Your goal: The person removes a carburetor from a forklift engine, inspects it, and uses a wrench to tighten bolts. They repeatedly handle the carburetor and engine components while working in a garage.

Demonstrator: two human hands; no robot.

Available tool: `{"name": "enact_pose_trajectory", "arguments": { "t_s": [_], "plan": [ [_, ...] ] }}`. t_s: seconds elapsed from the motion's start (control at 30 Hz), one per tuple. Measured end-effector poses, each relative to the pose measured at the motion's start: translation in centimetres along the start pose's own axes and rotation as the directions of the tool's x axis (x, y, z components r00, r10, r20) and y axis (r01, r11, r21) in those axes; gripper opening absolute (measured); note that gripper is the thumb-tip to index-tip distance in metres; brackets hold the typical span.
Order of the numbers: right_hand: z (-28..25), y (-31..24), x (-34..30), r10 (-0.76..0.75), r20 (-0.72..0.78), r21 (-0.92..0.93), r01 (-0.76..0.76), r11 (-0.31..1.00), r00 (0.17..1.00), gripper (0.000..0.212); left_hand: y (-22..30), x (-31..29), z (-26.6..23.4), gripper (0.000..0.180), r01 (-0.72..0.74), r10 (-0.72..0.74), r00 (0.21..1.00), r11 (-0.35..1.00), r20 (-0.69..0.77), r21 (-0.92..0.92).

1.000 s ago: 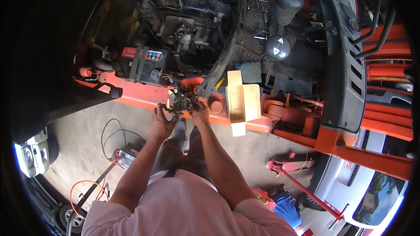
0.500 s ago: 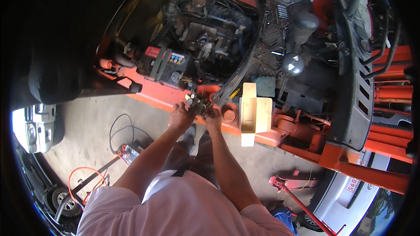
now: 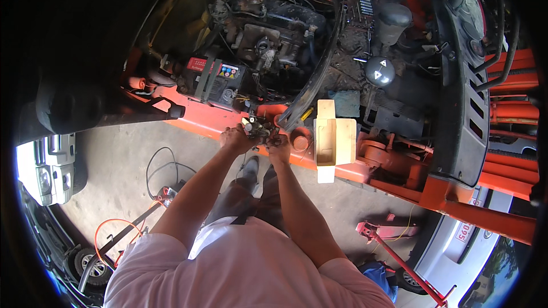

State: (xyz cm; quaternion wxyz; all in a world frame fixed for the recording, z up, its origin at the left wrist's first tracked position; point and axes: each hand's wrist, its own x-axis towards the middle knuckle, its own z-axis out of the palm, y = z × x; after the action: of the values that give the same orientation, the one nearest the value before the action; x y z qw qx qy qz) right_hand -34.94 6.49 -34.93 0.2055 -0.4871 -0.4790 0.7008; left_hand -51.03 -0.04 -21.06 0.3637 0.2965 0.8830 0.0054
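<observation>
Between both hands I hold a carburetor (image 3: 260, 129), a dull metal part with small fittings, above the orange edge of the machine. My left hand (image 3: 232, 139) is closed on its left side, and my right hand (image 3: 278, 147) grips its right side. The undersides of the fingers are hidden. Just beyond lies the open engine bay with a dark, greasy engine (image 3: 274, 37), where a round metal opening (image 3: 263, 46) shows on top. A strapped battery (image 3: 212, 80) with a red label sits left of the engine.
An open cardboard box (image 3: 345, 142) stands on the orange frame at the right, near a round orange cup-shaped part (image 3: 300, 138). Sockets (image 3: 365, 5) and hand tools lie on the floor plate beyond. A red floor jack (image 3: 388, 234) and a charger with cables (image 3: 165, 194) stand below.
My view has shifted slightly, and both hands have moved a little with the carburetor still between them. The carburetor appears slightly turned.
</observation>
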Motion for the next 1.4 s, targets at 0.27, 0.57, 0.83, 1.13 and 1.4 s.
{"name": "enact_pose_trajectory", "arguments": {
  "t_s": [0.27, 0.57, 0.83, 1.13, 1.4],
  "plan": [
    [-6.6, -8.9, -4.7, -0.242, 0.027, -0.485, 0.224, 0.845, 0.97, 0.034, 0.3, -0.7, 0.3, 0.094, 0.027, -0.032, 0.998, 0.996, -0.06, -0.087],
    [-17.1, -30.4, -2.5, -0.462, -0.525, -0.013, 0.536, 0.844, 0.715, 0.022, 0.8, -0.9, -0.5, 0.091, 0.03, -0.031, 0.999, 0.997, -0.01, -0.075],
    [-23.6, -37.0, 20.0, -0.618, -0.209, -0.582, 0.411, 0.701, 0.758, 0.029, 1.1, -0.8, -0.3, 0.089, 0.044, -0.048, 0.998, 0.996, -0.051, -0.078],
    [-22.4, -36.0, 32.2, -0.312, 0.24, -0.971, 0.226, -0.079, 0.919, 0.034, 1.2, -1.2, 0.0, 0.08, 0.09, -0.102, 0.99, 0.988, -0.099, -0.123],
    [-20.4, -34.1, 34.0, -0.129, 0.265, -0.887, 0.19, -0.42, 0.955, 0.032, 0.9, -1.3, 0.2, 0.074, 0.065, -0.086, 0.99, 0.982, -0.109, -0.178]
  ]
}}
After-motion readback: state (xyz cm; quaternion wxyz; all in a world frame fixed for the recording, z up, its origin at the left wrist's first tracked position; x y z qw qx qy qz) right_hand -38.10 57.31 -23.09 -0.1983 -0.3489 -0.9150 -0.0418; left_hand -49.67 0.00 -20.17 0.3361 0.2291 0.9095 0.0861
